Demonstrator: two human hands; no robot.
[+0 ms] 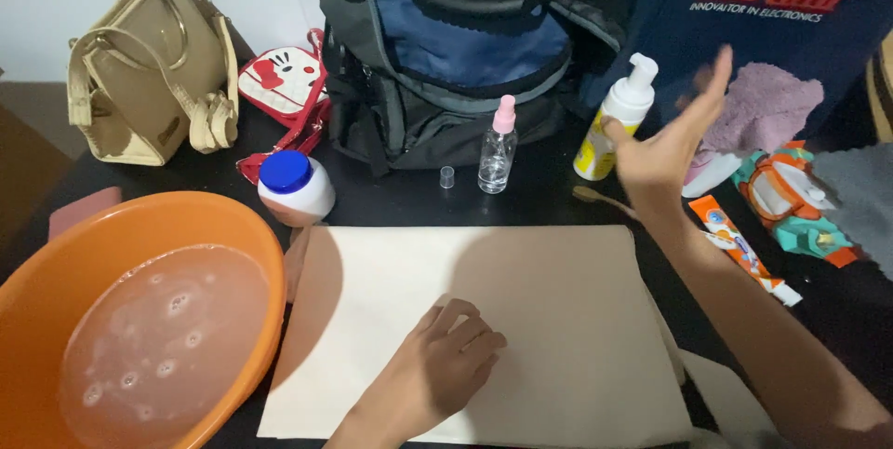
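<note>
Beside your open right hand [665, 147]: an upright pump bottle [616, 120].
Your left hand [442, 361], loosely curled, presses the cream sheet [558, 319], gripping nothing.

A cream cloth [521, 319] lies flat and smooth on the dark table, a wide rectangle just right of the orange basin; knuckles of one hand rest on its near part. A white pump bottle [616, 119] with a yellow label stands upright beyond the cloth's far right corner, touched by fingertips.
</note>
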